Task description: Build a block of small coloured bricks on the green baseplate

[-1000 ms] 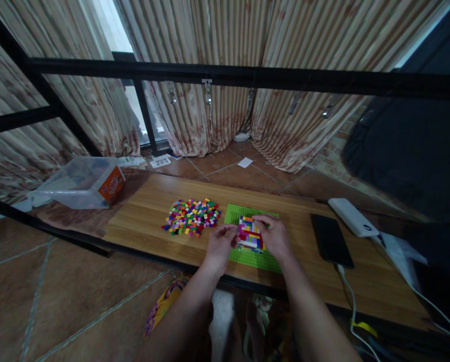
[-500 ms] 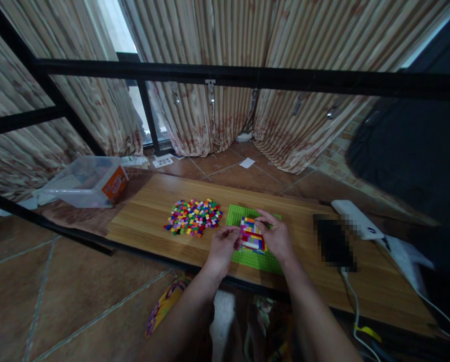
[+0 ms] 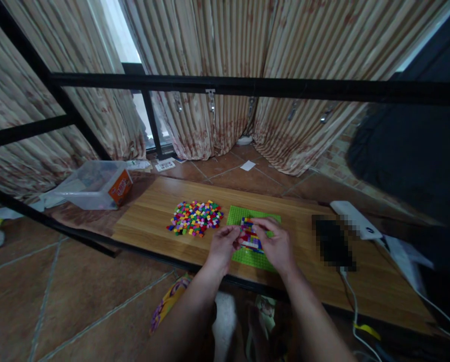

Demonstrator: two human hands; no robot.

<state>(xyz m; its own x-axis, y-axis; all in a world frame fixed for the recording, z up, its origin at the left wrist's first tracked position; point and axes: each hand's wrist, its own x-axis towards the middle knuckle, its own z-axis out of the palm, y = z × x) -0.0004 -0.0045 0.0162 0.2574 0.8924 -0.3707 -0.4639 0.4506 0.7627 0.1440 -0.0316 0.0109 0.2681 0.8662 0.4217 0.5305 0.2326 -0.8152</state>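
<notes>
Head view: over the wooden table (image 3: 145, 216), both forearms (image 3: 307, 296) reach forward, the left hand (image 3: 223, 245) and right hand (image 3: 275, 242) turned inward, fingers curled and tips nearly closed; whether either has hold of anything cannot be told. The plastic tub's (image 3: 89, 198) orange label (image 3: 121, 188) bears writing too blurred to read. On the green baseplate (image 3: 253, 259), the multicoloured brick build (image 3: 251, 244) lies between and beneath the fingertips.

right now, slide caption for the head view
Bare left hand and right hand at a multicoloured brick build on a green studded baseplate, colourful bricks heaped nearby.
</notes>
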